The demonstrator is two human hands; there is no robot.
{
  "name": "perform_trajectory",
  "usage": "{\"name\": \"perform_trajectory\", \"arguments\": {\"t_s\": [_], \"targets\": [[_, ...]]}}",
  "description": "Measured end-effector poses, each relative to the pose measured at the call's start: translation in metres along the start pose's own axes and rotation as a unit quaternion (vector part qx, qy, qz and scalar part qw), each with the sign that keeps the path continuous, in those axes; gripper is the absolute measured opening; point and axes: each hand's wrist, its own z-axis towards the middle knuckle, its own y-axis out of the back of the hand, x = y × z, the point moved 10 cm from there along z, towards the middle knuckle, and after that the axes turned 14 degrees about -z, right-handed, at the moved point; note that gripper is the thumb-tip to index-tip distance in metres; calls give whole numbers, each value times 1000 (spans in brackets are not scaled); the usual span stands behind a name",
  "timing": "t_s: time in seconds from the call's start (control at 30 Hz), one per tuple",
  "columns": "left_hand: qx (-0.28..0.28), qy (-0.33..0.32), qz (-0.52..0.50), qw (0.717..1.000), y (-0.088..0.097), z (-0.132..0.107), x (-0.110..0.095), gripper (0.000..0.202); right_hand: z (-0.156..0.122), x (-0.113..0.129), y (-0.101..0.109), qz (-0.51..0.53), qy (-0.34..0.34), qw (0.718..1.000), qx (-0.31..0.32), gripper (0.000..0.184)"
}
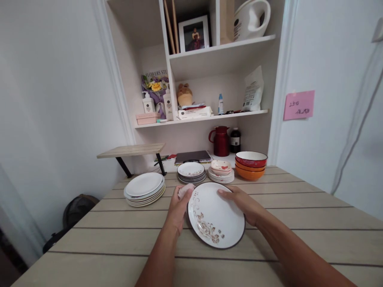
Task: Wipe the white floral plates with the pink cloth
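A white plate [223, 211] with a dark rim and brown flower print is held tilted above the table, its face toward me. My right hand [243, 203] grips its right edge, thumb on the face and fingers hidden behind. Pinched in my left hand [179, 205] is a crumpled white cloth or tissue [185, 190], at the plate's upper left rim. Just beyond stands a stack of similar dark-rimmed plates [191, 170].
White plates [144, 185] are stacked at left, beside a small raised wooden shelf [131, 150]. Small dishes [221, 173] and nested red and orange bowls [250, 165] stand at the back right. Behind them are a red jug [221, 141], a dark bottle [235, 139] and a dark laptop-like slab [193, 156].
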Motion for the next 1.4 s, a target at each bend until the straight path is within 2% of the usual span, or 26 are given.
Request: {"name": "perform_trajectory", "arguments": {"t_s": [0.13,0.23,0.47,0.77,0.97,1.27,1.4], "targets": [[18,-3,6,1000,-3,-1,-4,65,-2,0,-8,-1,2,1000,18,47],[23,1,24,999,-2,-1,-3,62,-2,1,-10,11,4,1000,11,48],[-11,-12,59,998,3,3,6,58,5,0,5,55,21,997,-53,46],[-62,-6,14,998,8,1,22,57,6,-1,6,64,30,993,-97,45],[-98,0,-37,994,10,0,26,58,3,2,7,77,36,989,-119,45],[-102,-16,-56,993,5,-1,31,50,1,4,17,89,55,978,-178,43],[-137,-29,-54,989,9,-5,29,51,-1,6,17,104,72,973,-195,40]]}}
